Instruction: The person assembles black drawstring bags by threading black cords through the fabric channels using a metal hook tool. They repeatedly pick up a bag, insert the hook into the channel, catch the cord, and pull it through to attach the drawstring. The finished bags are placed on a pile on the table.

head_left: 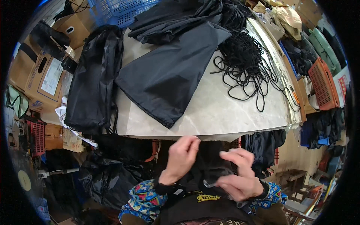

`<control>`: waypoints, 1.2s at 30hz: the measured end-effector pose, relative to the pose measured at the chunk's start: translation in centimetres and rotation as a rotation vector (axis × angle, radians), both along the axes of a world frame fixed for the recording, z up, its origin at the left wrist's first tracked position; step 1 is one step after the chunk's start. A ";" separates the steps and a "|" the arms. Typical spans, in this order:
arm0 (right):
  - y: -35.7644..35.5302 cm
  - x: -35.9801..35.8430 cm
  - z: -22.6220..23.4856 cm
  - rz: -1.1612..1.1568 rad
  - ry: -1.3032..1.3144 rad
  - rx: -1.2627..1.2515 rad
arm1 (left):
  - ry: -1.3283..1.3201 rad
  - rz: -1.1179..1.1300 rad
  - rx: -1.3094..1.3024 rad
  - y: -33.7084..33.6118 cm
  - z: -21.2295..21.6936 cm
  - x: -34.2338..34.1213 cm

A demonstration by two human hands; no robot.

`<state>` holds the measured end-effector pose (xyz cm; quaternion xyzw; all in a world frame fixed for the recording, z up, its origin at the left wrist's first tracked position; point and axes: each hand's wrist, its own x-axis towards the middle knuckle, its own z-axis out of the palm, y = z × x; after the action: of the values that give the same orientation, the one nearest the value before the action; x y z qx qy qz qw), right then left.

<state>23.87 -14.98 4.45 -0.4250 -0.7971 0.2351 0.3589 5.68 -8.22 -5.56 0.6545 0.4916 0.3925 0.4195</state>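
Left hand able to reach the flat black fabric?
Likely yes: the left hand is by the near edge of the table, close to the flat black fabric, with nothing visible blocking the way.

The left hand [180, 159] is curling, hiding its own fingertips and leaving its grip unreadable. The right hand [240, 174] is blurring, and a small pale thing [209, 183] beside its fingertips is looking too small for naming. Well beyond the 2 hands, the upper edge is cropping a blue crate [120, 13]; nearer the body than them, the lower edge is cropping a dark garment [178, 209].
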 end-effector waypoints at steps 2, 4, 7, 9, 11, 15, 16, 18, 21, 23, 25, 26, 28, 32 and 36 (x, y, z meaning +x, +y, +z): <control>0.0 0.7 0.2 0.105 0.077 0.051 | 0.071 -0.102 -0.002 -1.2 -1.4 0.9; 0.4 0.4 0.7 0.229 0.423 -0.231 | 0.039 -0.211 0.022 -2.1 -2.0 1.0; 1.9 0.5 0.4 0.552 0.925 -0.592 | -0.334 0.201 -0.305 -1.8 -0.5 -0.2; 1.8 1.1 -0.9 0.711 1.106 -0.746 | -0.646 0.465 -0.416 0.6 0.1 -2.1; 2.2 0.9 -0.4 0.679 1.185 -0.776 | -0.673 0.459 -0.519 3.3 0.6 -2.9; 3.0 1.9 0.5 0.391 0.941 -0.897 | -0.583 0.302 -0.493 5.4 0.3 -2.5; 3.2 1.3 0.2 0.238 0.930 -0.854 | -0.567 0.289 -0.465 5.6 0.4 -2.0; 4.9 -0.3 -1.3 -0.243 0.319 -0.491 | -0.645 0.238 -0.580 5.0 1.1 -0.7; 5.8 -1.8 -4.1 -0.317 0.081 -0.319 | -0.790 0.150 -0.776 3.7 2.8 0.1; 6.3 -2.3 -5.4 -0.301 0.118 -0.153 | -0.820 0.120 -0.796 3.0 3.8 0.6; 6.3 -2.2 -5.8 -0.306 0.104 -0.095 | -0.887 0.085 -0.815 2.8 4.2 0.5; 6.3 -2.2 -5.8 -0.318 0.091 -0.090 | -0.955 0.057 -0.837 2.8 4.0 0.0; 6.4 -2.3 -5.8 -0.339 0.106 -0.093 | -1.055 0.067 -0.886 2.8 4.1 -0.3; 6.5 -2.1 -5.4 -0.327 0.074 -0.120 | -1.066 0.145 -0.875 2.3 4.4 0.4; 5.0 -1.1 -3.9 -0.269 -0.139 -0.132 | -0.998 0.148 -0.725 2.1 3.8 0.3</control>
<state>22.80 -9.96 0.54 -0.5660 -0.7385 0.2069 0.3024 6.00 -6.12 -1.79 0.1722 0.3823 0.4873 0.7660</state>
